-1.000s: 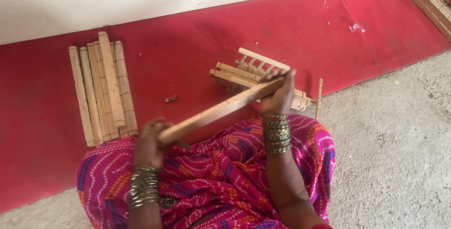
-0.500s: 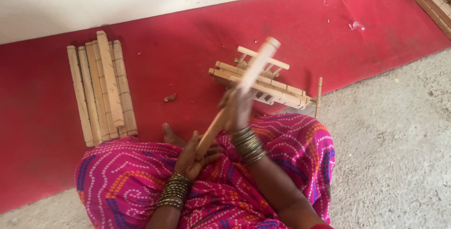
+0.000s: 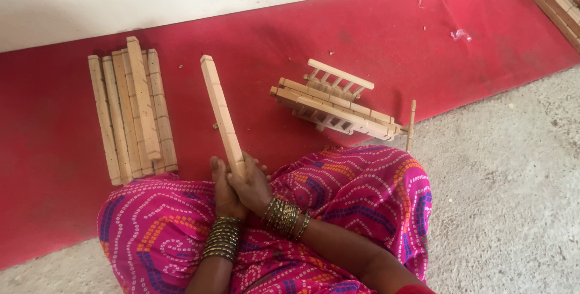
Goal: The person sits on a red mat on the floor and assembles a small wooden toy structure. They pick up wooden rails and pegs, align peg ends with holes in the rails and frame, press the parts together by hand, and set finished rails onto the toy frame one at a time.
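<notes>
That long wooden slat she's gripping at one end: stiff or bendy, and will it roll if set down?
The slat looks stiff: it stands straight though both hands grip only its lower end. Its flat faces suggest no rolling. Held so low, it is probably top-heavy.

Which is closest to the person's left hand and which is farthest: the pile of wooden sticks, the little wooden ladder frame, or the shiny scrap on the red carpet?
From the left hand:
1. Pile of wooden sticks, up to its left.
2. Wooden ladder frame, up to its right.
3. Shiny scrap, far off toward the top right.
</notes>
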